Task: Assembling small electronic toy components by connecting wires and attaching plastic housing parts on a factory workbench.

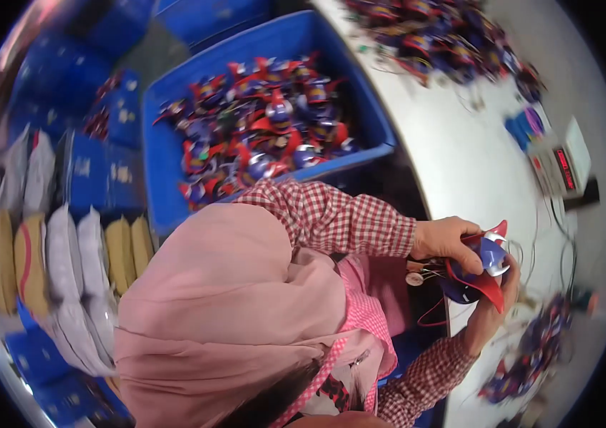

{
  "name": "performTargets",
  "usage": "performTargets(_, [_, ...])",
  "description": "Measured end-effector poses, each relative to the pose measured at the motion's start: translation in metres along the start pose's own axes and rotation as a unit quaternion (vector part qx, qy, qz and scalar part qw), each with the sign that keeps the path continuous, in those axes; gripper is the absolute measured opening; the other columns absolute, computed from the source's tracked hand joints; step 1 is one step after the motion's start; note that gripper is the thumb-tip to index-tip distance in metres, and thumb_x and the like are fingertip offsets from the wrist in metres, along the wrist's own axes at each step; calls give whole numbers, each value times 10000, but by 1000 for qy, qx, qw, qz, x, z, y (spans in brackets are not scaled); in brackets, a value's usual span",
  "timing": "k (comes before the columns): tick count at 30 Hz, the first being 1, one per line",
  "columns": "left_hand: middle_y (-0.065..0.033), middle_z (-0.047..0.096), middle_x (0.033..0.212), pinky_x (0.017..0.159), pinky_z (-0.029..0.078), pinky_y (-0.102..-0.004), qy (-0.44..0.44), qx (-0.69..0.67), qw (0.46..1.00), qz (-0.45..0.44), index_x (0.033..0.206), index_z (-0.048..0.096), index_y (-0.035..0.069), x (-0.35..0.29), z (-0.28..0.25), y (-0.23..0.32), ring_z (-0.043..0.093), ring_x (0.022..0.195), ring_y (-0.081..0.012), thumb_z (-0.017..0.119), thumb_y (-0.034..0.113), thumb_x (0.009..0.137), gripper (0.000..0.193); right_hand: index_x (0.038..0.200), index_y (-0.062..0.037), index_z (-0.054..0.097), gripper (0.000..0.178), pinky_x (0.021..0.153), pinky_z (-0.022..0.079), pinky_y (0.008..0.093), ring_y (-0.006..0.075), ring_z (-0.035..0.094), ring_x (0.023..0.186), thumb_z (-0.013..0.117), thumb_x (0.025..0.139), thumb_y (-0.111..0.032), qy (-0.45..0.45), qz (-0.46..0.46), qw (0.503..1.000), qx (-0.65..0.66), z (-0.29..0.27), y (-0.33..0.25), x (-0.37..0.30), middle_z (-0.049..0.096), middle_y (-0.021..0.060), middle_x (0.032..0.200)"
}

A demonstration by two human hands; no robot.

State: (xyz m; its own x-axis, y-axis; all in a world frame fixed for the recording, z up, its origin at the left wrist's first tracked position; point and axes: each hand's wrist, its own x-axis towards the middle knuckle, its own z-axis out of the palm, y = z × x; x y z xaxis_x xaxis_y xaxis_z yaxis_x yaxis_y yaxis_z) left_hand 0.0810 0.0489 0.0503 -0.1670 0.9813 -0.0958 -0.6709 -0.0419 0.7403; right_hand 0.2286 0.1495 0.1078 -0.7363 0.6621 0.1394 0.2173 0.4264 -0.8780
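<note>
A blue and red plastic toy part (490, 251), with pointed red ends and shiny white pieces, is held between my two hands over the near edge of the white table. My left hand (447, 241) grips its upper side, thumb lying across the blue shell. From the lower side my right hand (494, 307) closes round it, most of its fingers hidden behind the toy part. Thin wires and a small pale round disc (414, 279) hang out beside it, over the table's edge. A dark rounded section (460, 291) shows below the red piece.
A blue crate (154, 160) full of similar toy parts stands beside my left arm. More lie heaped on the white table (435, 150) at the far end and near its lower right. A box with a red display (560, 167) and loose cables sits there. Sacks (64, 250) stand at left.
</note>
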Motion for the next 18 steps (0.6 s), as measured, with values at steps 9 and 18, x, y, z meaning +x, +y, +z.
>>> performTargets(9, [-68, 556, 1174, 876, 475, -314, 159, 184, 935, 259, 1195, 535, 51, -190, -153, 103, 562, 1014, -171, 631, 79, 748, 459, 1096, 20, 537, 265, 731, 445, 277, 154, 539, 875, 462, 950, -188, -238, 117, 910, 319, 78, -33, 17, 567, 81, 954])
performTargets(18, [11, 575, 875, 689, 476, -225, 490, 201, 818, 225, 1176, 523, 43, -410, -239, 158, 538, 786, -64, 613, 125, 801, 394, 1011, 3, 569, 195, 659, 429, 247, 119, 527, 736, 506, 934, -165, -273, 186, 905, 267, 120, -11, 12, 580, 41, 806])
